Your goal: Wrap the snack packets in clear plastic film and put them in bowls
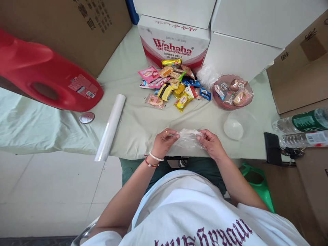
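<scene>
Between my two hands a thin, clear plastic cover with a bunched upper edge is held at the table's front edge. My left hand pinches its left end between thumb and fingers. At the right end, my right hand grips the film in a similar pinch. A clear plastic bowl stands to the right of my right hand. Behind it is a pink glass bowl holding several wrapped snacks. Beyond my hands lies a heap of packaged snacks, with crumpled clear plastic beside it.
On the left are a roll of clear film, a round lid and a big red jug. A Wahaba-style white and red carton stands at the back. Bottles and a black phone-like object lie right.
</scene>
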The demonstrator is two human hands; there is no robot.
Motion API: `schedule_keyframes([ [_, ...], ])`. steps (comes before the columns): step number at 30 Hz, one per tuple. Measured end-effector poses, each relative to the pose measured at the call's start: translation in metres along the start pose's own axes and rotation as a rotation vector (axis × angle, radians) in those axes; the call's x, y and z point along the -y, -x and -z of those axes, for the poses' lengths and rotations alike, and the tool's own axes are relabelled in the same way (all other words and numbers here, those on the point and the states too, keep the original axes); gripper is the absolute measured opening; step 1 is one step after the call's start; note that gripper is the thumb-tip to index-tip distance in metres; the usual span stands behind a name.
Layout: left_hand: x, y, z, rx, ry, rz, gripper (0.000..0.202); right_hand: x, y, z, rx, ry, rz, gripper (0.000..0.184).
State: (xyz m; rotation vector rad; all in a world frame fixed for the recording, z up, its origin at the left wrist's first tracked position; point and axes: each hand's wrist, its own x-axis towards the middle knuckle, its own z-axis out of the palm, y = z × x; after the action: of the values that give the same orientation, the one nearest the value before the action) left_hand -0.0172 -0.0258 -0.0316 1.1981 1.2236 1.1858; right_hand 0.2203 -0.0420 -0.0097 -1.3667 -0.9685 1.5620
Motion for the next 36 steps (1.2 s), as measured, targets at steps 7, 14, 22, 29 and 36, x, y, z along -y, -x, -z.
schedule_keyframes([
  [7, 0.001, -0.013, 0.010, -0.248, 0.477, 0.366, 0.047, -0.001, 0.008, 0.022, -0.102, 0.191, 0.052, 0.044],
  [14, 0.002, -0.030, -0.012, -0.430, 0.286, 0.239, 0.024, -0.013, 0.035, 0.041, -0.092, 0.453, 0.090, 0.044],
  [22, -0.005, -0.023, -0.039, -0.330, 0.104, 0.108, 0.029, 0.019, 0.023, 0.005, -0.055, 0.849, 0.624, 0.024],
  [29, -0.005, -0.013, -0.021, -0.145, 0.257, 0.149, 0.043, -0.007, -0.035, -0.032, 0.085, 0.336, 0.305, 0.029],
  [36, 0.011, -0.034, 0.007, -0.176, 0.299, 0.271, 0.040, -0.009, -0.043, -0.010, -0.128, 0.061, 0.069, 0.035],
])
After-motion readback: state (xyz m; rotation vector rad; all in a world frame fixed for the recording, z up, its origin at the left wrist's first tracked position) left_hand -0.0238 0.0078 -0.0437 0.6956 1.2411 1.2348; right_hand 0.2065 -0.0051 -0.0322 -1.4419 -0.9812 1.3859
